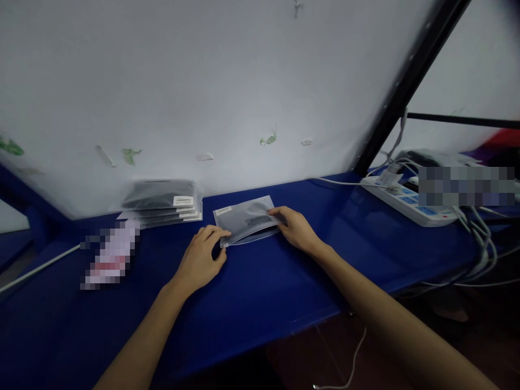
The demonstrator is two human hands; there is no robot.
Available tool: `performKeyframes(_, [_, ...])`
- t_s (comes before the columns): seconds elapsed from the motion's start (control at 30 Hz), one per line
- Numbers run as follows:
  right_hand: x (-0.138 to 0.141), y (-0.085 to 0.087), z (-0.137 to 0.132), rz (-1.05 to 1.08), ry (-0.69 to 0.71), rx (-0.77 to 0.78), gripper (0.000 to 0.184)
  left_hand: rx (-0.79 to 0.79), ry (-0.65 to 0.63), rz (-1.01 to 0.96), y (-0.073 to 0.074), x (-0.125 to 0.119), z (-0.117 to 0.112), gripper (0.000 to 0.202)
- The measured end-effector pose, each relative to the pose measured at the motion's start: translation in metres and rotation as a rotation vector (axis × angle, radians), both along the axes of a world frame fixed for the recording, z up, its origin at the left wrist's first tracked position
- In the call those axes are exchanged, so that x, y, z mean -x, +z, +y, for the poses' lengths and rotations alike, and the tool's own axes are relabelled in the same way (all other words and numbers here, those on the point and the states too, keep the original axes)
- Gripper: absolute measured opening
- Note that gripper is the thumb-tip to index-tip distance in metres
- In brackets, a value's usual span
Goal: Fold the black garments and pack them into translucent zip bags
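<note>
A frosted zip bag [247, 214] with a dark item inside lies on the blue table, its slightly gaping opening facing me. A small white label sits at its upper left corner and dark print shows near its middle. My left hand [204, 254] is at the bag's near left corner, index finger on top and thumb by the edge. On the right side, my right hand [296, 227] pinches the bag's edge between thumb and fingers. To the left, against the wall, stands a stack of similar labelled bags [160, 196].
A pixelated pinkish-white object [111, 254] lies at left beside a white cable [40, 268]. At right sits a white power strip [422, 208] with tangled cables [483, 244]. The blue table [252, 292] ends at a front edge; a white wall stands behind.
</note>
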State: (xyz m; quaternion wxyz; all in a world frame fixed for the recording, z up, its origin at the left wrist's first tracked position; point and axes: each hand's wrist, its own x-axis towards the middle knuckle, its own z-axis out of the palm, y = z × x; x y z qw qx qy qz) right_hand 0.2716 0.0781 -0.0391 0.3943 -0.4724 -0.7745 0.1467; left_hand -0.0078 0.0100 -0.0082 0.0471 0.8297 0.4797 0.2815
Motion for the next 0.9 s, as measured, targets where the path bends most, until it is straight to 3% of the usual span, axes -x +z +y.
performKeyframes(0.4, [0.000, 0.003, -0.001, -0.053, 0.007, -0.016, 0.037, -0.020, 0.030, 0.011, -0.002, 0.000, 0.002, 0.027])
performKeyframes(0.6, [0.015, 0.018, -0.020, -0.189, -0.004, -0.234, 0.038, -0.028, 0.040, 0.068, -0.001, -0.003, -0.001, 0.017])
performKeyframes(0.77, [0.041, 0.027, -0.041, -0.324, 0.150, -0.406, 0.029, -0.148, 0.110, 0.155, 0.005, -0.009, -0.006, 0.009])
performKeyframes(0.9, [0.056, 0.026, -0.049, -0.392, 0.232, -0.465, 0.025, -0.196, 0.076, 0.161, 0.008, -0.014, -0.010, 0.007])
